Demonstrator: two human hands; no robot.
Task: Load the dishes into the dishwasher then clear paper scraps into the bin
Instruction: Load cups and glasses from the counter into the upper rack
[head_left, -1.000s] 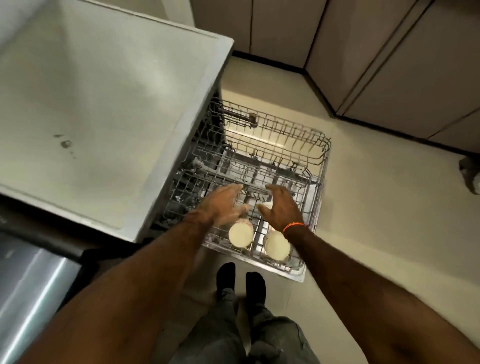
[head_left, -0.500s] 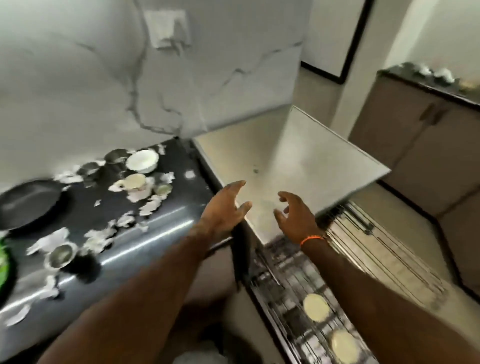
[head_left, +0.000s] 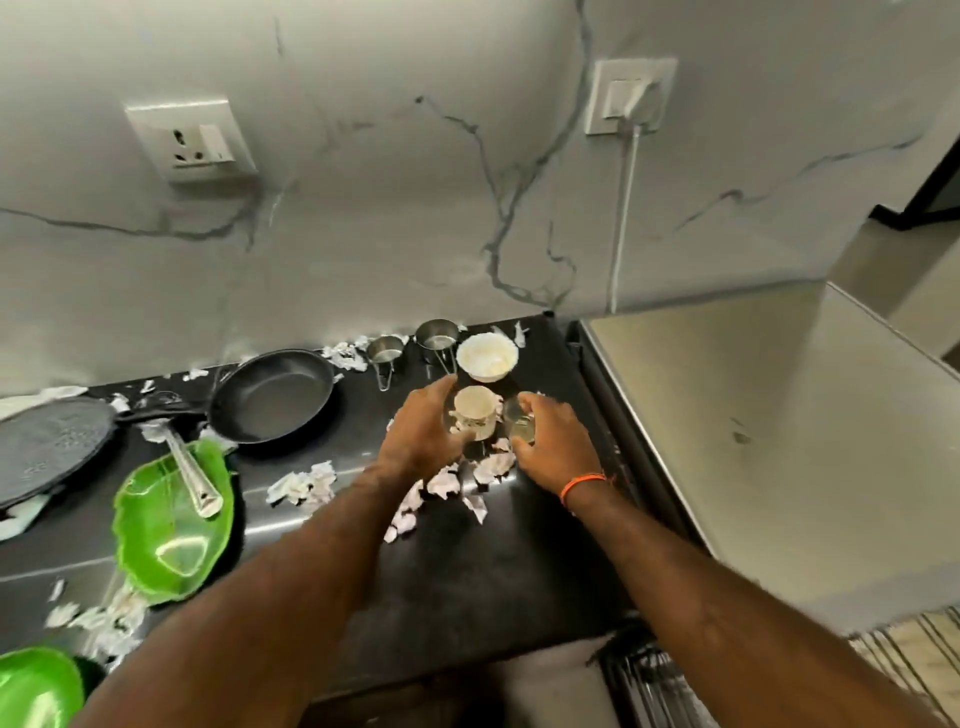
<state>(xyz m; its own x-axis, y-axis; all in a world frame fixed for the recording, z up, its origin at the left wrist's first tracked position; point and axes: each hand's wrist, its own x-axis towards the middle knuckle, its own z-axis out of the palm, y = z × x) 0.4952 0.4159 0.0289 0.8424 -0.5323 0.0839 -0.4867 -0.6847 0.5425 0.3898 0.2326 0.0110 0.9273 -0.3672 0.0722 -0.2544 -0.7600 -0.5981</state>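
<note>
Dish-loading step in hand: cup (head_left: 474, 413) on the table (head_left: 519, 561) is gripped by the left hand (head_left: 423, 434), a small glass (head_left: 521, 423) beside it by the right hand (head_left: 558, 441); next, both likely carried to the dishwasher rack (head_left: 654, 680).

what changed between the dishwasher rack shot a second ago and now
Both hands left the rack, where two cups sit, and went up to the counter. The left hand now curls round the patterned cup; the right hand grips a small clear glass. The white bowl, frying pan and paper scraps lie as they did half a second ago.
</note>
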